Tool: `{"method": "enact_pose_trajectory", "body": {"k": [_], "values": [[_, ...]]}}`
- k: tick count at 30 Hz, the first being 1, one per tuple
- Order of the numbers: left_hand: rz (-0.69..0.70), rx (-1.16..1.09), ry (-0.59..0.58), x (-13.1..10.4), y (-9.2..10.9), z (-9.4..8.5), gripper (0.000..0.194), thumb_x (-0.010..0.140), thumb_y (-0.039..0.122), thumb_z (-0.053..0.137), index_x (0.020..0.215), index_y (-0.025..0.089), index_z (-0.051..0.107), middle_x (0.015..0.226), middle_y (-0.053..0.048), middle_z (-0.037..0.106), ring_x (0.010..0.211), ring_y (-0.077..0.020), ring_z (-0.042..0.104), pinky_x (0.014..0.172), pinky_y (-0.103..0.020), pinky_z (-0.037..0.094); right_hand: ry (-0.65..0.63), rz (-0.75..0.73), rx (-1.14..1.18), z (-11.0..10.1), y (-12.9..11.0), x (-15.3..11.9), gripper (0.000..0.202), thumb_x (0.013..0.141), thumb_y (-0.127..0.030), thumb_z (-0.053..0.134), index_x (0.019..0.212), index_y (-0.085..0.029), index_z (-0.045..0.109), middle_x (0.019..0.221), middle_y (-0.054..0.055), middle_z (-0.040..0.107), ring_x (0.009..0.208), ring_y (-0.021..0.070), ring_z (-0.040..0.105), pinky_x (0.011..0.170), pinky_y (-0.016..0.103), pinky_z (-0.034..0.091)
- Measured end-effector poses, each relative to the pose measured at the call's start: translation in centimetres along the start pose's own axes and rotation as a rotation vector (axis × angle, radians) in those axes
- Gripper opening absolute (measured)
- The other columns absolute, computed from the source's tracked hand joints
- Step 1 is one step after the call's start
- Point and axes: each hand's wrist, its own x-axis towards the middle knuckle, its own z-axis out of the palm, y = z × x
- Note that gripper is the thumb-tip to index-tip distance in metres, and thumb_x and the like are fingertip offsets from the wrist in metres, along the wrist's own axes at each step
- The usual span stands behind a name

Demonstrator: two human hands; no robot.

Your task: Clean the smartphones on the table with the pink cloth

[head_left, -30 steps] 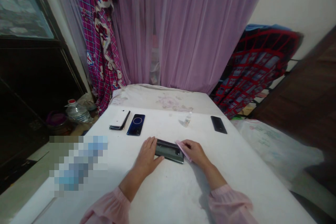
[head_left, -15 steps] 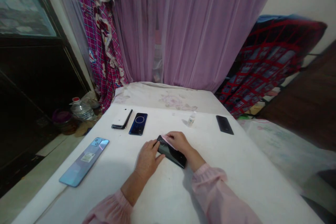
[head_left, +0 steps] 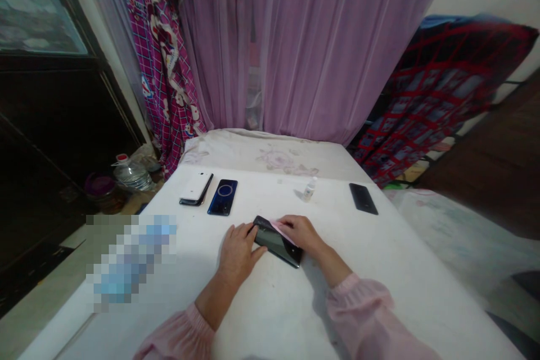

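Note:
A glossy black phone [head_left: 275,245] lies slanted on the white-covered table, its far end to the left. My left hand [head_left: 237,248] grips that left end, fingers along the upper edge and thumb at the lower edge. Pinched in the fingers of my right hand [head_left: 304,234] is a small pink cloth [head_left: 280,229], pressed against the phone's upper long edge and surface. Part of the cloth is hidden under the fingers. Beyond the hands stands a small white bottle [head_left: 309,190], upright.
To the left are a blue phone with a ring [head_left: 222,198] and a white phone [head_left: 196,187] resting on a dark one. A pixelated light-blue phone [head_left: 133,261] lies nearer, a cable below it. Another dark phone [head_left: 363,198] lies right. Purple curtains [head_left: 329,56] hang behind.
My right hand has slid the pink cloth rightward along the phone. My left hand stays at the phone's left end. The view has shifted slightly.

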Motion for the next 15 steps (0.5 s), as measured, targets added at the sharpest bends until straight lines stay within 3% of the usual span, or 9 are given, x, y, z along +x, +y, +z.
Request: {"method": "enact_pose_trajectory", "body": {"k": [4,7,10,13,15], "values": [[-0.011,0.023,-0.024,0.0,0.2,-0.2,0.045,0.084,0.038,0.066,0.123,0.017,0.061,0.128,-0.014,0.062,0.120,-0.0331,0.054,0.107,-0.055,0.035,0.075,0.082,0.072,-2.2,1.7,-3.9,0.034,0.080,-0.048,0.057,0.082,-0.021,0.077,0.073,0.002,0.073,0.068,0.0191,0.063,0.059,0.026,0.043],[0.026,0.042,-0.061,0.5,0.2,-0.8,0.044,0.084,0.039,0.065,0.121,0.016,0.060,0.135,-0.015,0.056,0.127,-0.0333,0.049,0.109,-0.054,0.032,0.209,0.194,0.210,-2.9,2.7,-5.9,0.038,0.071,-0.054,0.064,0.074,-0.018,0.076,0.066,0.003,0.069,0.061,0.0181,0.059,0.056,0.026,0.043],[0.161,0.040,-0.160,2.0,-0.3,-1.5,0.052,0.083,0.041,0.065,0.127,0.015,0.055,0.146,-0.015,0.045,0.136,-0.0328,0.039,0.114,-0.051,0.026,0.347,0.292,0.401,-2.9,3.3,-6.6,0.044,0.064,-0.059,0.070,0.074,-0.016,0.074,0.063,0.003,0.066,0.058,0.0168,0.056,0.053,0.026,0.042],[0.362,0.022,-0.302,4.2,-1.1,-1.9,0.074,0.080,0.042,0.067,0.142,0.015,0.038,0.152,-0.015,0.036,0.142,-0.0305,0.028,0.117,-0.049,0.017,0.400,0.347,0.578,-2.9,3.5,-6.6,0.047,0.058,-0.057,0.076,0.080,-0.016,0.074,0.067,0.003,0.067,0.058,0.0160,0.055,0.052,0.026,0.043],[0.411,0.014,-0.413,5.6,-1.5,-2.0,0.080,0.077,0.046,0.069,0.144,0.017,0.035,0.150,-0.014,0.041,0.141,-0.0298,0.031,0.117,-0.048,0.016,0.425,0.364,0.671,-3.1,3.6,-6.6,0.049,0.055,-0.054,0.079,0.087,-0.017,0.073,0.070,0.002,0.067,0.059,0.0154,0.056,0.051,0.025,0.043]]}}
